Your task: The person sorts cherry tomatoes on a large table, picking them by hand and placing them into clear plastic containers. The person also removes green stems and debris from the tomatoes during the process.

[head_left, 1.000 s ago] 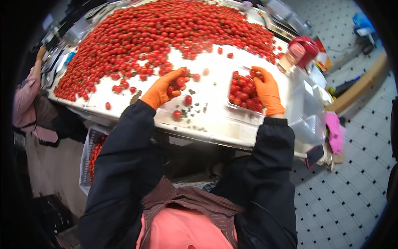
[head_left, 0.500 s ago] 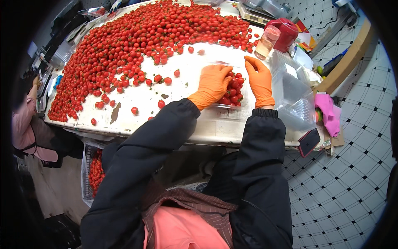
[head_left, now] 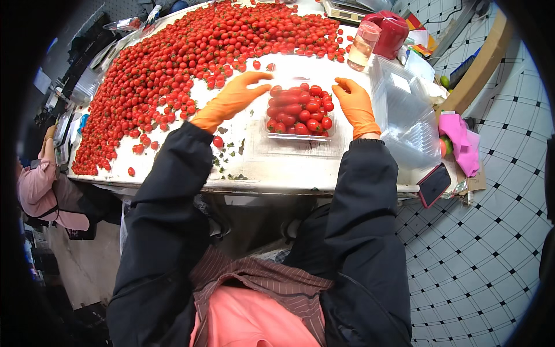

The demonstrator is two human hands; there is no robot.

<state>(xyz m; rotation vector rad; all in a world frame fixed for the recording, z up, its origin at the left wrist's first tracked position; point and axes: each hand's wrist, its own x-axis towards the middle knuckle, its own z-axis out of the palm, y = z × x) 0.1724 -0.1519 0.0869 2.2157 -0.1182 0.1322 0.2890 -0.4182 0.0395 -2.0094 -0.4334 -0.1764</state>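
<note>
A clear plastic box (head_left: 299,137) stands near the table's front edge, with cherry tomatoes (head_left: 303,114) spread across it. Left of the box hovers my left hand (head_left: 233,98) in an orange glove, its fingers apart and pointing toward the box. Nothing is in it. My right hand (head_left: 356,107), also gloved in orange, is beside the box's right side with bent fingers and thumb parted, holding nothing. Below my left wrist, a loose tomato (head_left: 218,141) and green stem bits (head_left: 228,165) lie on the white table. A huge heap of cherry tomatoes (head_left: 191,63) covers the far left.
Stacked clear boxes (head_left: 404,130) stand to the right, with a phone (head_left: 434,185) at the table corner. Behind are a pink-capped bottle (head_left: 362,46), a red kettle (head_left: 391,33) and a scale (head_left: 342,11). At the far left, another person's pink sleeve (head_left: 36,180) shows.
My left hand has pulled back leftward from over the box, uncovering the tomatoes in it. My right hand stays at the box's right side. Stem bits now show near my left wrist.
</note>
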